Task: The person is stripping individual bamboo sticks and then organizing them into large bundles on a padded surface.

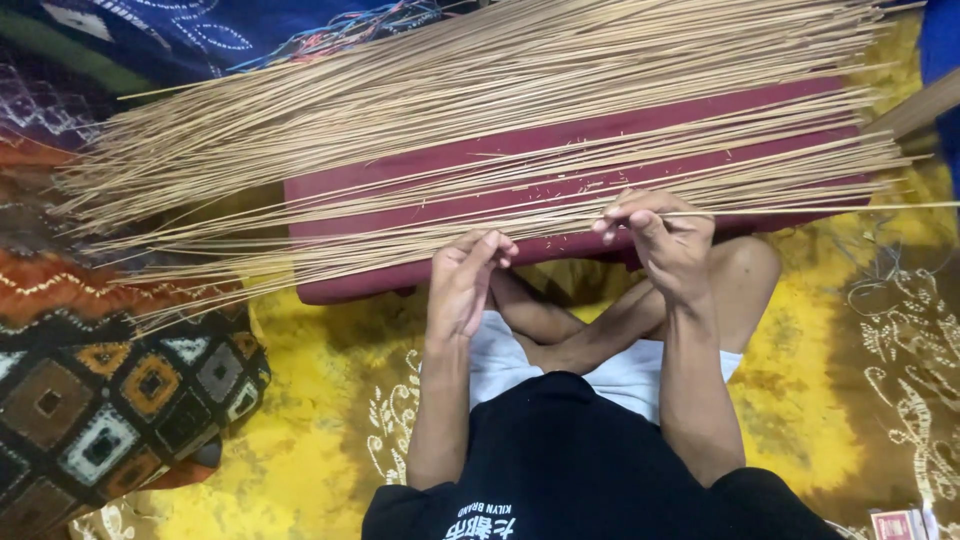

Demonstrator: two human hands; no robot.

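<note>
A wide spread of long thin tan sticks [480, 110] lies across a low maroon board [560, 150] in front of my crossed legs. My right hand [662, 240] pinches a single stick [830, 208] that runs off to the right, level with the board's near edge. My left hand [465, 280] is at the board's near edge with its fingertips closed on the ends of a few sticks. I sit in a black shirt and white shorts.
A yellow patterned cloth [310, 420] covers the floor. A cushion with diamond patterns [110, 400] lies at the left. Dark blue fabric [200, 40] sits behind the sticks. A small red packet [895, 523] lies at the bottom right.
</note>
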